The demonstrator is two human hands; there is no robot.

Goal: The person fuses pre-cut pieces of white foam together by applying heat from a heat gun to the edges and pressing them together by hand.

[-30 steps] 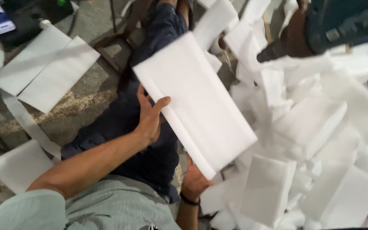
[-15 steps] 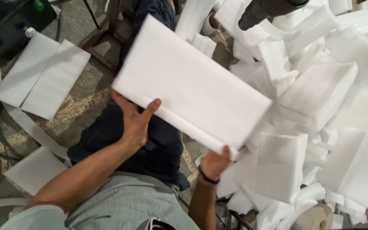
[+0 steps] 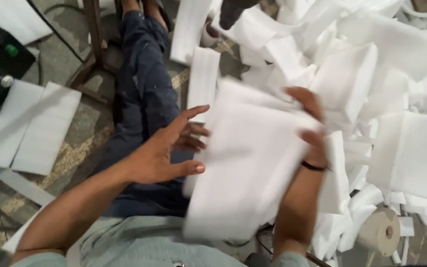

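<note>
White foam sheet, blurred, now swung toward 5 o'clock, nearer foam pile. Sheet pinched at top edge by right hand. Left hand released, fingers spread, thumb touching sheet's 9 o'clock edge. Control now passed to 1 hand.
</note>
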